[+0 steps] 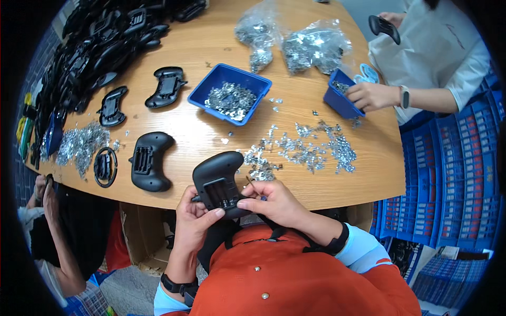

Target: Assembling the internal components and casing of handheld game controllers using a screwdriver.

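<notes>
Just beyond the table's near edge, a black game controller (220, 169) is tilted up with its battery compartment facing me. My left hand (194, 215) grips its lower left side, thumb pressed on the lower rim. On the lower right, my right hand (275, 203) is closed on it too, with the thumb at the compartment's end. A thin piece shows by the right index finger, too small to name. Beyond my hands lie loose small metal pieces (305, 152). Left of them rests another black controller (149, 161), its battery compartment up.
A blue bin (211, 110) holds metal pieces, with bagged ones (316, 47) behind. Controller halves (166, 87) lie near a big black heap (89, 52). At right, a co-worker's hand (369, 96) reaches into a smaller blue bin (337, 100). Another person's arms (55, 221) are at left.
</notes>
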Demonstrator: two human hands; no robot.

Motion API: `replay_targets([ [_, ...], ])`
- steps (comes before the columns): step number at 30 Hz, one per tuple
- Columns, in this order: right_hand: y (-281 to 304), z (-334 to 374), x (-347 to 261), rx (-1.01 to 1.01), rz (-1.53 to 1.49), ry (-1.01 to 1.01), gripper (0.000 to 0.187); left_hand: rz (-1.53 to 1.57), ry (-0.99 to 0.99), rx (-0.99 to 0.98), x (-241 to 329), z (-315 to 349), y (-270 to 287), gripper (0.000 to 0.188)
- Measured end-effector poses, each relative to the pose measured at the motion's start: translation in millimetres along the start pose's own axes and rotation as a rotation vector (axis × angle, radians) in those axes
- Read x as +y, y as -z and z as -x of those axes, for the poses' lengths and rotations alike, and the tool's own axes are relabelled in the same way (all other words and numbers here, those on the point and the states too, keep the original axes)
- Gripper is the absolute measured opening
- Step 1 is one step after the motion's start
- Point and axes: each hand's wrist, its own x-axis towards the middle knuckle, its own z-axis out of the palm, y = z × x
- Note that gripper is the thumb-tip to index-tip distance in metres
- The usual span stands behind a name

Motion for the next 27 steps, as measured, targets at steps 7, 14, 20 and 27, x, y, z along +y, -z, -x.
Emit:
replay_targets([
  [7, 8, 4, -2, -0.028, -0.006, 0.043, 0.016, 0.027, -0.006, 0.003, 2, -3, -13, 0.052],
  [14, 10, 6, 7, -0.063, -0.158, -0.012, 0.014, -0.018, 0.024, 0.02, 3, -1, -14, 0.059],
  [20, 9, 2, 8, -0.027, -0.155, -0.005, 0.016, -0.026, -0.035, 0.044, 0, -6, -14, 0.055],
  [27, 7, 6, 4, -0.036, -0.14, 0.004, 0.016, -0.08, -0.035, 0.078, 1, 3, -16, 0.055],
])
